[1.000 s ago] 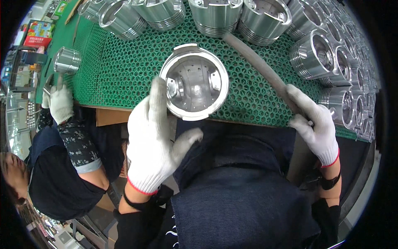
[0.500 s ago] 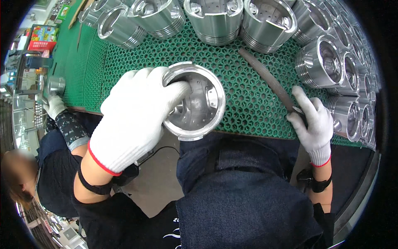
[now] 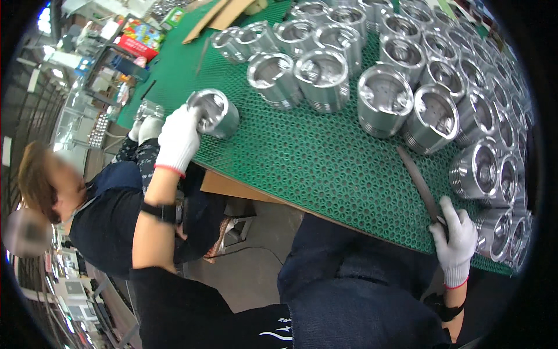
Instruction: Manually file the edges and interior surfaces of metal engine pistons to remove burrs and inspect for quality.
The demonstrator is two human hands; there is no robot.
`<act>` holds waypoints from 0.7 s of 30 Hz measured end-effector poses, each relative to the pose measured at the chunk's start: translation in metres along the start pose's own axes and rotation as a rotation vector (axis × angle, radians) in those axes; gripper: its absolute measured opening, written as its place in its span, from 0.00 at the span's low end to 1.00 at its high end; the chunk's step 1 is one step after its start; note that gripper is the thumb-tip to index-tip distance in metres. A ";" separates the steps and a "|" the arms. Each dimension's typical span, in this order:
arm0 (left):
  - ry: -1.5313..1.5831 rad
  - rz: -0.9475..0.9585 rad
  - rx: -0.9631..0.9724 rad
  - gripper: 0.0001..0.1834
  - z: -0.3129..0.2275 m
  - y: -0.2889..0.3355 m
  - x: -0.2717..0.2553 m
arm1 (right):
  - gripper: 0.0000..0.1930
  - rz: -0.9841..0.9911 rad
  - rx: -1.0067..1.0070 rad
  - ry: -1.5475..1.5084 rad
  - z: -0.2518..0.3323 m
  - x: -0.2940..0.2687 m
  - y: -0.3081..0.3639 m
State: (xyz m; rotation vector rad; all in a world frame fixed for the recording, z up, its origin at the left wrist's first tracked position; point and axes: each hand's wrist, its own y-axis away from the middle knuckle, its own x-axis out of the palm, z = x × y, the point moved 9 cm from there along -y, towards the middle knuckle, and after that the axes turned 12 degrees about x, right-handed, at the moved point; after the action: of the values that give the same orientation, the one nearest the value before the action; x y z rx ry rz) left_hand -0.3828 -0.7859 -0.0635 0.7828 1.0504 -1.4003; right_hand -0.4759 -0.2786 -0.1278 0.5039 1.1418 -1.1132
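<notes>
In a white knitted glove with a red cuff, my left hand point(image 3: 179, 138) reaches far out to the left. Its fingers are hooked over the rim of a silver metal piston point(image 3: 225, 123), which stands open end up on the green mat near the table's edge. At the right, my gloved right hand point(image 3: 457, 247) is closed round the near end of a file point(image 3: 419, 181), a long, narrow, dark grey tool that slants away over the mat. Part of its grip end is hidden by the fingers. Close beside this hand stands another piston point(image 3: 493, 232).
Many more pistons point(image 3: 385, 102) crowd the back and right of the table on the green honeycomb mat point(image 3: 302, 163). At the left a co-worker point(image 3: 104, 227) in gloves handles another piston point(image 3: 150, 109). Cardboard strips point(image 3: 224, 16) lie at the far edge.
My left hand has carried the piston from in front of me to the far left of the mat. The view has swung left. My right hand keeps hold of the file.
</notes>
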 end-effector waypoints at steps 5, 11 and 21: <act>-0.011 0.323 -0.394 0.25 0.093 0.024 0.049 | 0.31 -0.029 -0.014 0.040 0.001 0.005 -0.002; 0.165 -0.494 0.217 0.27 -0.079 -0.049 -0.071 | 0.31 0.007 0.065 0.016 -0.016 0.008 0.005; 0.520 -0.477 0.210 0.22 -0.129 -0.063 -0.048 | 0.25 -0.026 -0.074 0.031 0.012 -0.006 0.008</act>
State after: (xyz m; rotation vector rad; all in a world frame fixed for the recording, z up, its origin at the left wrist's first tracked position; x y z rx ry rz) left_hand -0.4548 -0.6528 -0.0583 1.1398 1.5829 -1.7782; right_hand -0.4630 -0.2821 -0.1190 0.4508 1.2149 -1.0846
